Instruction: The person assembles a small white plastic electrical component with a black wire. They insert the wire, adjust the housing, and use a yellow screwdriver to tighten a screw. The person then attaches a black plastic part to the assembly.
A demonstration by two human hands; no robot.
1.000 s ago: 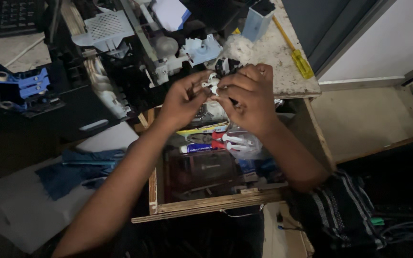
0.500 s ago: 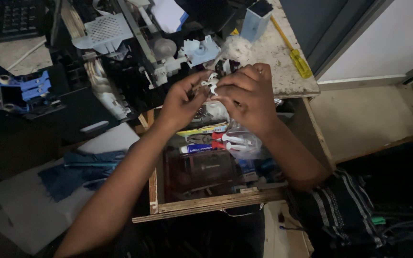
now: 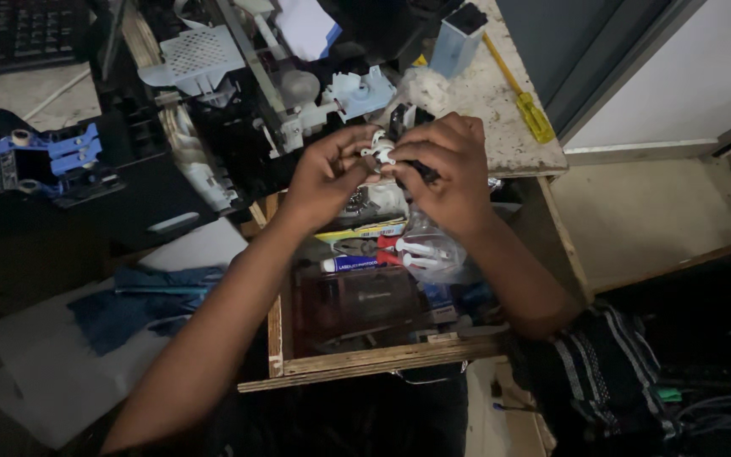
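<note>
While the worktop (image 3: 501,127) of pale speckled stone fills the upper middle of the view, a dismantled machine (image 3: 213,110) of black frames and white plastic parts sprawls across its left half. Below the worktop's edge an open wooden drawer (image 3: 365,360) juts toward the person, crammed with tools and tubes. To the left, on a lower surface, lie a black housing with blue clips (image 3: 44,156), a blue cloth (image 3: 141,296) and a white sheet (image 3: 52,372).

Both forearms reach up from the bottom of the view and meet above the drawer's far end, at the worktop's near edge. The left hand (image 3: 327,173) curls its fingers inward, thumb and forefinger pinching one side of a small white plastic part (image 3: 378,154). The right hand (image 3: 446,173) closes on the other side of it, fingers bent tight over a dark piece that is joined to the part or lies behind it; which one cannot be told. The part sits between the two sets of fingertips, clear of the worktop.

Near the hands, a yellow screwdriver (image 3: 524,106) lies aslant on the stone to the right, a pale blue box (image 3: 457,38) stands upright beyond the hands, and a white tube with a red cap (image 3: 357,263) rests in the drawer just below the wrists.
</note>
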